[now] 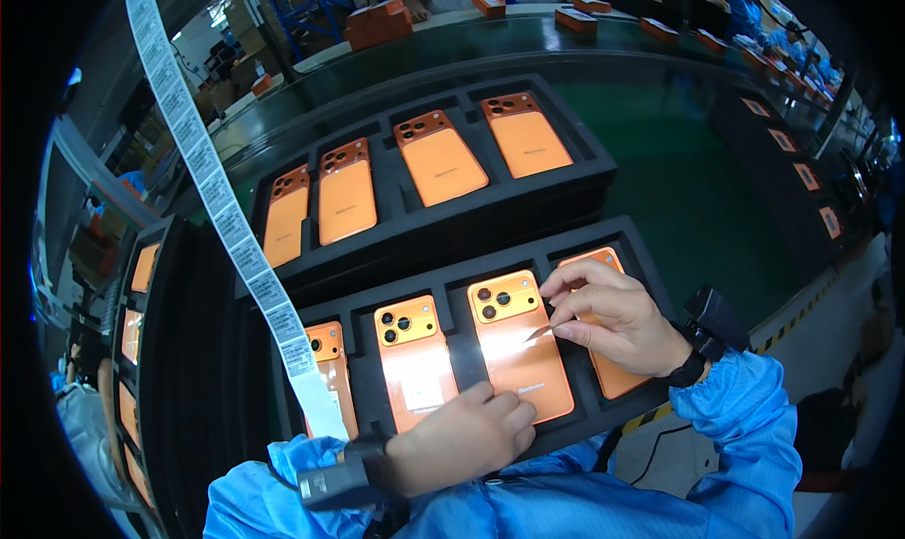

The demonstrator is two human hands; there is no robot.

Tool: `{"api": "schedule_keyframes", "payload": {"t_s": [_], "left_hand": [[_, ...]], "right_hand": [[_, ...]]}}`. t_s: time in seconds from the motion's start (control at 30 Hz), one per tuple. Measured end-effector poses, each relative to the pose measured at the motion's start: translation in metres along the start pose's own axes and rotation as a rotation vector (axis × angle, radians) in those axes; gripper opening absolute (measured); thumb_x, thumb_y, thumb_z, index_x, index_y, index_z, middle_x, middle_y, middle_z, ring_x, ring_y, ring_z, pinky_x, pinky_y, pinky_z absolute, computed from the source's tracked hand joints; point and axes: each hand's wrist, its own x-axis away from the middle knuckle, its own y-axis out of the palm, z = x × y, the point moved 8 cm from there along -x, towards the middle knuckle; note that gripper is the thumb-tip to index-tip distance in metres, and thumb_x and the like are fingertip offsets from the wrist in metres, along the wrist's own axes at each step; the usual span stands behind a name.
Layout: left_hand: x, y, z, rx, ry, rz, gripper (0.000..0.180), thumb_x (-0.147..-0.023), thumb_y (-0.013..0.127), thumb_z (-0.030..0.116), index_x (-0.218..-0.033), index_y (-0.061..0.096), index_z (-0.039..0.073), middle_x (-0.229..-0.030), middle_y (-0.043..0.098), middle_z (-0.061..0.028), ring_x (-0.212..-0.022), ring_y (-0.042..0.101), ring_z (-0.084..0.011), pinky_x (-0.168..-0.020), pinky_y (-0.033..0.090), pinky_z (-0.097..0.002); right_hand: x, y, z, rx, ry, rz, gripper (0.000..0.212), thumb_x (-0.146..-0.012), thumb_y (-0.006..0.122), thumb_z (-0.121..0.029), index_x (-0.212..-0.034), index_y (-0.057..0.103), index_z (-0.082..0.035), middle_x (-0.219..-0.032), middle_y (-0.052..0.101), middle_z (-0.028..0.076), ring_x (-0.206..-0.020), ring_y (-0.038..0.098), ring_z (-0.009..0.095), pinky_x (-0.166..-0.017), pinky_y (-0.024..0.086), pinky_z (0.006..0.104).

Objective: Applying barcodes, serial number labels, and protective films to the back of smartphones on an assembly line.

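My right hand (613,318) is above the right side of the near tray. Its thumb and fingers pinch a small thin piece of film (539,333), too small to make out well. Under it lies an orange phone (514,346), back up, with a three-lens camera block at its far end. My left hand (467,438) rests at that phone's near end, fingers curled; what they hold, if anything, is hidden. Beside it lies a second orange phone (415,360) with a glare patch. My right hand partly covers another phone (617,369).
The black foam tray (452,327) holds the phones in slots. A long strip of printed white labels (212,186) hangs down to my left forearm. Beyond stands a tray stack (452,233) with more phones. A green conveyor (443,49) carries orange boxes; people work along it.
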Motion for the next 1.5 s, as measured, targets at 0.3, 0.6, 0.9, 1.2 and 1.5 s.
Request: {"api": "schedule_keyframes", "payload": {"t_s": [0.3,0.6,0.9,1.2,1.5], "left_hand": [[-0.018,-0.003,-0.076,0.133,-0.273,0.486,0.013,-0.073,0.060,0.006,-0.085,0.057,0.002,-0.114,0.052,-0.0167,-0.119,0.045,-0.0336,-0.098,0.033,-0.0542],[0.029,-0.006,-0.149,0.332,-0.733,0.950,0.002,-0.087,0.053,-0.001,-0.089,0.052,-0.001,-0.100,0.056,-0.0201,-0.086,0.058,-0.0356,-0.077,0.047,-0.0389],[0.025,-0.002,-0.150,0.328,-0.718,0.965,0.004,-0.085,0.054,-0.001,-0.088,0.052,0.001,-0.088,0.057,-0.0151,-0.081,0.055,-0.0339,-0.078,0.042,-0.0409],[0.024,-0.001,-0.150,0.336,-0.702,0.971,0.005,-0.084,0.054,-0.002,-0.086,0.052,0.001,-0.088,0.056,-0.0150,-0.081,0.055,-0.0336,-0.078,0.042,-0.0408],[0.024,-0.001,-0.150,0.338,-0.712,0.962,0.004,-0.085,0.054,-0.002,-0.086,0.052,0.001,-0.089,0.056,-0.0150,-0.081,0.054,-0.0333,-0.078,0.042,-0.0410]], "right_hand": [[0.018,0.016,0.039,-0.337,0.270,0.001,0.011,-0.083,0.068,-0.006,-0.093,0.065,0.000,-0.081,0.063,0.005,-0.072,0.057,0.011,-0.066,0.046,0.0242],[0.011,0.045,0.035,-0.041,0.201,-0.306,0.011,-0.082,0.068,-0.011,-0.087,0.064,-0.002,-0.072,0.060,0.007,-0.056,0.054,0.016,-0.053,0.042,0.0280],[0.010,0.056,0.039,0.096,0.144,-0.284,0.014,-0.084,0.064,-0.018,-0.081,0.062,-0.004,-0.074,0.064,0.010,-0.067,0.063,0.027,-0.059,0.048,0.0362],[0.011,0.056,0.041,0.112,0.146,-0.291,0.014,-0.084,0.063,-0.018,-0.081,0.062,-0.004,-0.074,0.064,0.010,-0.069,0.064,0.028,-0.061,0.049,0.0371],[0.011,0.056,0.042,0.107,0.152,-0.308,0.014,-0.084,0.063,-0.018,-0.083,0.063,-0.004,-0.076,0.065,0.009,-0.069,0.064,0.028,-0.061,0.049,0.0369]]}}
